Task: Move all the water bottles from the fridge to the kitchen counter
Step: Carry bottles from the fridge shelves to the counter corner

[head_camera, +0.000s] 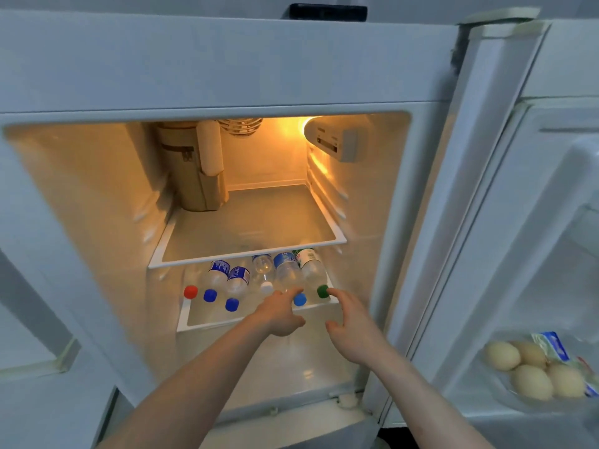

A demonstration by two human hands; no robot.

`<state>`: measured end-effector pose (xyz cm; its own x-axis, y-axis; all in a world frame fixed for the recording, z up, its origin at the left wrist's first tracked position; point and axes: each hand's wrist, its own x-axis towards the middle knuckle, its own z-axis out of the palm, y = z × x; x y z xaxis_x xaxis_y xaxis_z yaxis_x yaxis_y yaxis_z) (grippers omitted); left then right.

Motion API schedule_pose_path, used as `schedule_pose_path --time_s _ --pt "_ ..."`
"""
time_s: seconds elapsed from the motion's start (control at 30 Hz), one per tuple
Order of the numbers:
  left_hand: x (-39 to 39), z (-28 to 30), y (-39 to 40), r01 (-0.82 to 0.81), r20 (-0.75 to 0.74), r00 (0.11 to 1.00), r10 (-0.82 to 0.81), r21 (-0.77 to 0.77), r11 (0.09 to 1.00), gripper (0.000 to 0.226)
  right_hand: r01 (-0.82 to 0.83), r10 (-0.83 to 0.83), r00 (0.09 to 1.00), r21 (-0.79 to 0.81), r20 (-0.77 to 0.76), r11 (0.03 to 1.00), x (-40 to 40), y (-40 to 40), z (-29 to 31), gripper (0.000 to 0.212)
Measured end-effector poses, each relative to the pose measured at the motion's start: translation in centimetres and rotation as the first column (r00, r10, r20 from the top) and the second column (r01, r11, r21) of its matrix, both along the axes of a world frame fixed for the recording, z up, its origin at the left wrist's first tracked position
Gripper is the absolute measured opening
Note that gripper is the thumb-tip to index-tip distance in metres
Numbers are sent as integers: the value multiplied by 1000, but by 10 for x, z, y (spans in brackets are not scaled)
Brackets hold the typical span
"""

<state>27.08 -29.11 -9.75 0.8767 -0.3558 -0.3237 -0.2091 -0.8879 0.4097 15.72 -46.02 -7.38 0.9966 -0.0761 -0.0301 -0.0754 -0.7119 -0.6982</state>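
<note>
Several clear water bottles lie on their sides on the fridge's lower shelf (194,324), caps toward me. From left they have a red cap (190,291), two blue caps (210,295) (232,304), a white cap (266,287), a blue cap (299,299) and a green cap (322,291). My left hand (281,314) reaches in with fingers extended, its fingertips at the neck of the right-hand blue-capped bottle (287,270). My right hand (351,319) is spread open, and one fingertip touches the green cap of the green-labelled bottle (311,267). Neither hand holds anything.
The glass upper shelf (252,228) above the bottles holds a brown zipped pouch (191,170) at the back left. The fridge door (525,222) stands open on the right, and its lower rack holds several eggs (531,372) and a packet (554,346).
</note>
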Motion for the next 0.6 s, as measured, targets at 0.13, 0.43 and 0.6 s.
schedule_pose_path --time_s 0.13,0.43,0.6 --pt "10 -11 -8 34 -17 999 -34 7 999 84 27 -27 1000 -10 -7 1000 17 -1 -7 59" --pt "10 -28 0 10 140 990 -9 -3 1000 50 41 -55 992 -119 -117 992 56 4 -25 64" --pt "10 -34 18 30 157 987 -27 -12 999 44 37 -87 970 -218 -227 975 88 12 -24 70"
